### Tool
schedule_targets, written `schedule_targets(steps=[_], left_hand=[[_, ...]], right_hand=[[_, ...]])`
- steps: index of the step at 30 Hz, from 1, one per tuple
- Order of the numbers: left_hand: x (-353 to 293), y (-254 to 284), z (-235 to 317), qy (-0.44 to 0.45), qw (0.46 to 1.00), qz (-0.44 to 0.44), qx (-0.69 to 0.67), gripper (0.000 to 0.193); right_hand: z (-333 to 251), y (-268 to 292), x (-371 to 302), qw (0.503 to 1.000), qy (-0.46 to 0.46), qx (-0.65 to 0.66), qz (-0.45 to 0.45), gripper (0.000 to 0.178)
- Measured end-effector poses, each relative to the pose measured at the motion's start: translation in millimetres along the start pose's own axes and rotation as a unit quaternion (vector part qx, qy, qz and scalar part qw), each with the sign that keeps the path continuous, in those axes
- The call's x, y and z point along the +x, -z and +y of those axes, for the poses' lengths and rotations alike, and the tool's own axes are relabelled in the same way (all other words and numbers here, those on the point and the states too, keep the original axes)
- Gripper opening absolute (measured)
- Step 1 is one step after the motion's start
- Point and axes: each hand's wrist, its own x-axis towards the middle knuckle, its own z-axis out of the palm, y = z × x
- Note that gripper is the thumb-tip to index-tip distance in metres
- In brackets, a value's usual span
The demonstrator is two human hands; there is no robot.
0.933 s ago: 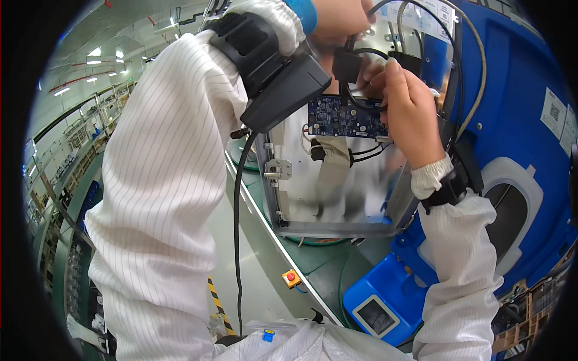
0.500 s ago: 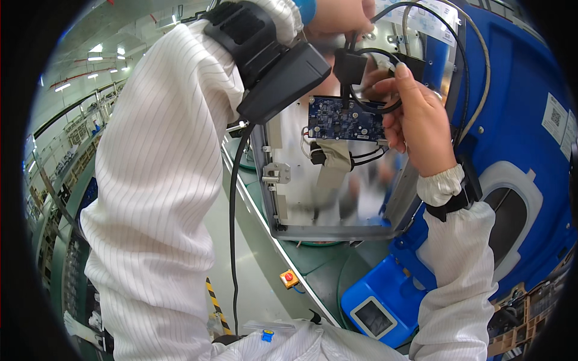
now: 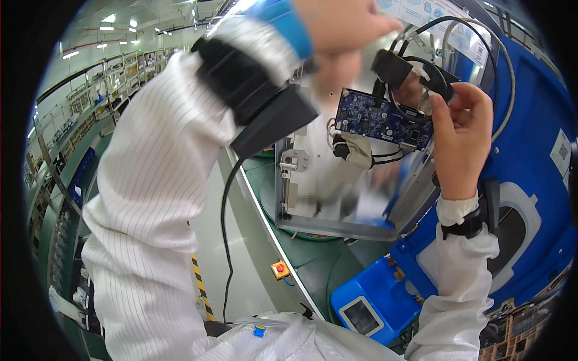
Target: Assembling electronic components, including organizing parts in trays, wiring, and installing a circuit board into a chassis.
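My right hand (image 3: pixel 462 129) pinches a black cable (image 3: pixel 444 87) between thumb and bent fingers, beside a black rectangular block (image 3: pixel 390 68). The block sits over a blue circuit board (image 3: pixel 382 119), with a black lead running down onto the board. At the top, my left hand (image 3: pixel 343 24) reaches across, its fingertips near the cables above the block; blur and the view's upper edge hide whether they grip anything. Beige tape (image 3: pixel 359 150) and thin wires show below the board. Behind them, a shiny metal panel (image 3: pixel 313 180) mirrors my hands.
A blue housing (image 3: pixel 530 120) rises at the right, with a smaller blue unit with a screen (image 3: pixel 361 316) in front. A grey cable (image 3: pixel 512 78) arcs at the upper right. An orange box with a red button (image 3: pixel 279 269) sits on the green table's edge. A black cord (image 3: pixel 226 240) hangs from my left wrist.
The view has shifted, so the board and block appear farther right. My right hand has turned more upright and pinches the black cable near the block. My left hand has moved right relative to my sleeve.
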Motion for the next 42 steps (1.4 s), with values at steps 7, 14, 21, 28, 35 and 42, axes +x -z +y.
schedule_targets(steps=[7,14,21,28,35,42], left_hand=[[-177.1,-56.7,-73.1,0.175,0.876,0.211,-0.396,0.058],[-348.2,-160.6,-54.7,0.32,0.845,-0.097,-0.417,0.076],[-355.4,-139.9,-43.9,0.403,0.842,-0.154,-0.323,0.055],[-370.0,-120.7,-29.2,0.371,0.862,-0.158,-0.309,0.043],[-374.1,-106.4,-9.8,0.36,0.859,-0.169,-0.323,0.047],[-376.8,-101.1,-1.7,0.354,0.865,-0.176,-0.31,0.051]], right_hand=[[-15.1,-1.1,-15.8,0.894,0.349,-0.272,-0.066,0.025],[-22.7,-10.5,-7.7,0.848,0.238,-0.439,-0.176,0.017],[8.7,-14.9,-10.1,0.925,0.203,-0.285,-0.15,0.016],[3.1,-9.2,-1.2,0.9,0.248,-0.304,-0.187,0.015],[-25.4,0.7,17.2,0.84,0.296,-0.376,-0.256,0.008],[-20.9,2.6,24.2,0.82,0.275,-0.397,-0.307,0.006]])
